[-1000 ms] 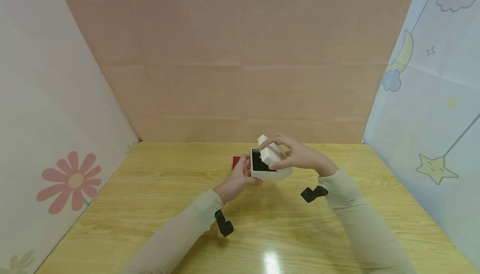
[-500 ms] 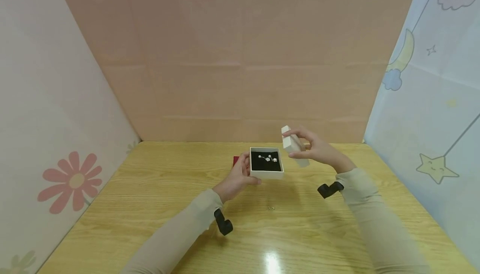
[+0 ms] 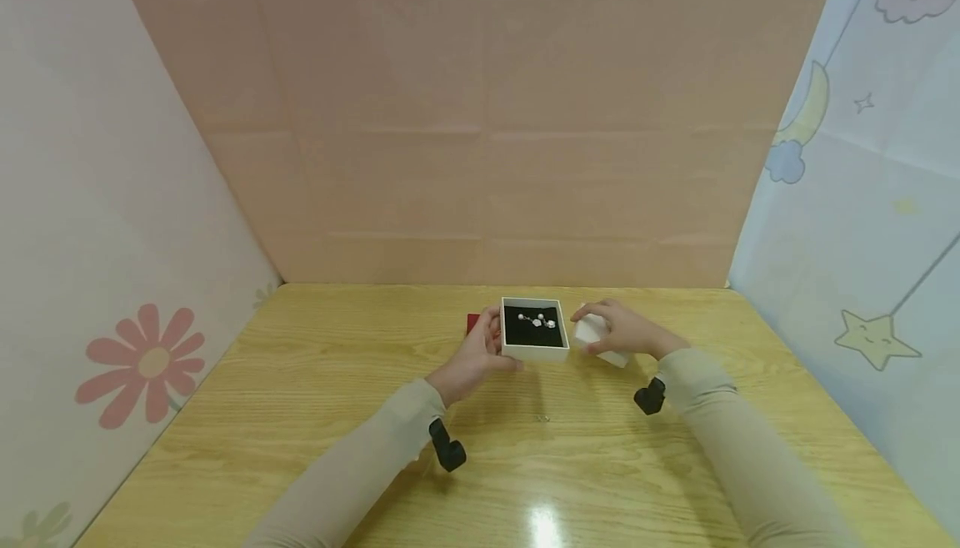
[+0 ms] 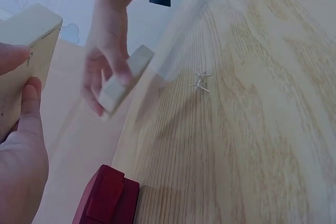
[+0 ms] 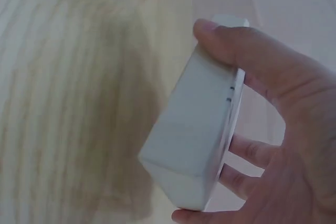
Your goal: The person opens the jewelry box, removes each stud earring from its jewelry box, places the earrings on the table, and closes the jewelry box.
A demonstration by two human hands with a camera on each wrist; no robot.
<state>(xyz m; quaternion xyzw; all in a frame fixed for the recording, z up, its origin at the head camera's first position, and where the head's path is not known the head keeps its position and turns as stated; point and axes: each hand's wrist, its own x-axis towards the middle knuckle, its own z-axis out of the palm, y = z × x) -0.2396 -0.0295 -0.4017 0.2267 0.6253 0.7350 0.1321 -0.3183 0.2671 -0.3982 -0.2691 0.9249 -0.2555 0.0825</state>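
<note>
My left hand [image 3: 471, 362] grips the left side of a white jewelry box [image 3: 536, 354], held above the table with its open top facing me. On its black lining [image 3: 525, 336] lies a pair of earrings [image 3: 537, 323] with pearls and pale flower-like drops. To the right, my right hand [image 3: 628, 332] holds the white box lid [image 5: 184, 116] between thumb and fingers, tilted, low over the wood. The right wrist view shows the thumb across one side and fingers beyond the opposite side. The left wrist view shows only part of the box [image 4: 34, 30].
A dark red box [image 4: 110, 198] stands on the wooden table [image 3: 337, 381] behind my left hand, partly hidden in the head view. Small thin silvery pieces [image 4: 200, 81] lie on the wood nearer me. A pinkish backdrop [image 3: 480, 156] rises at the table's far edge.
My right hand has taken the lid off to the right, uncovering the earrings, then lowered it toward the table. My left hand and the box have stayed nearly still.
</note>
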